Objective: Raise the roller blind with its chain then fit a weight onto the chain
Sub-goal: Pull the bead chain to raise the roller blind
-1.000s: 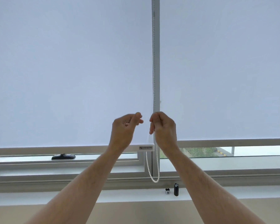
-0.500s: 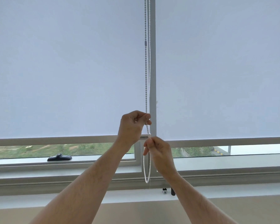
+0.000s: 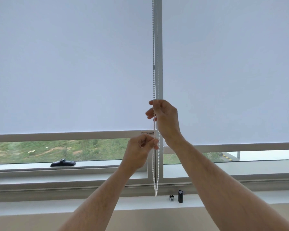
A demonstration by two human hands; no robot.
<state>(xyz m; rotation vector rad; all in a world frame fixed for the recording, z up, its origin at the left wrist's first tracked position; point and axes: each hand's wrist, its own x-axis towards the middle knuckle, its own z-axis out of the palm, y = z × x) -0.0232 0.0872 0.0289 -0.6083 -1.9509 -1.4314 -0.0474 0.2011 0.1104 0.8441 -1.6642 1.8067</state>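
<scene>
A white bead chain (image 3: 153, 47) hangs in a loop down the middle window post, its bottom end (image 3: 156, 189) just above the sill. My right hand (image 3: 165, 117) pinches the chain high up, at about blind-hem height. My left hand (image 3: 140, 152) grips the chain lower down, below the left blind's bottom bar (image 3: 65, 135). The left roller blind (image 3: 70, 64) hangs slightly higher than the right blind (image 3: 232, 64). A black cylindrical weight (image 3: 180, 196) and a small silver-and-black piece (image 3: 171, 198) stand on the sill, right of the chain loop.
A dark window handle (image 3: 63, 163) lies on the frame at lower left. The white sill (image 3: 40, 207) runs across below the window. Grass and a road show through the glass strip under the blinds.
My hands have swapped heights: the right hand rose to grip high on the chain, the left pulled down. The left blind's hem has gone up, uncovering more glass.
</scene>
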